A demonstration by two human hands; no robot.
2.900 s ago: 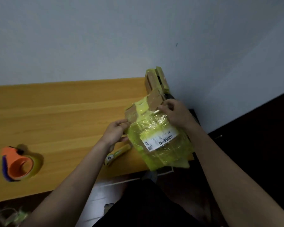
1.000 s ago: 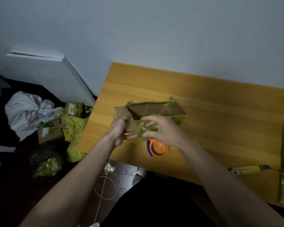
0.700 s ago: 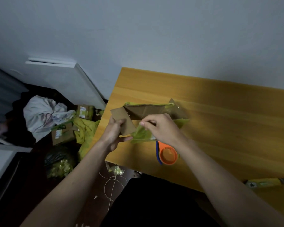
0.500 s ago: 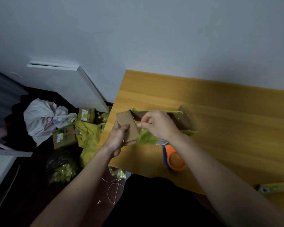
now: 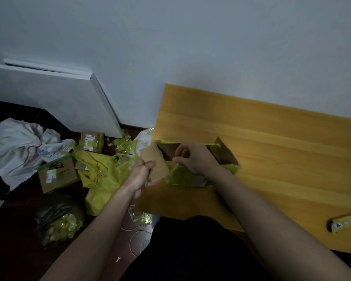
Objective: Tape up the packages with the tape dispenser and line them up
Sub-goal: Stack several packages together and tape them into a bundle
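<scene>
Holding the package (image 5: 193, 167), seemingly open, in both hands

We see a brown cardboard package (image 5: 193, 159) wrapped in yellow-green tape, on our orange-yellow wood-grain table (image 5: 272, 149). Yellow utility knife (image 5: 344, 223) near right. Left floor: yellow bag (image 5: 101, 179), white cloth (image 5: 14, 147), brown boxes (image 5: 57, 175).

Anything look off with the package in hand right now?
Yes. The package at the table's left edge gapes open, flaps splayed: left hand holds one flap, right hand pinches another. No tape dispenser in view.
</scene>
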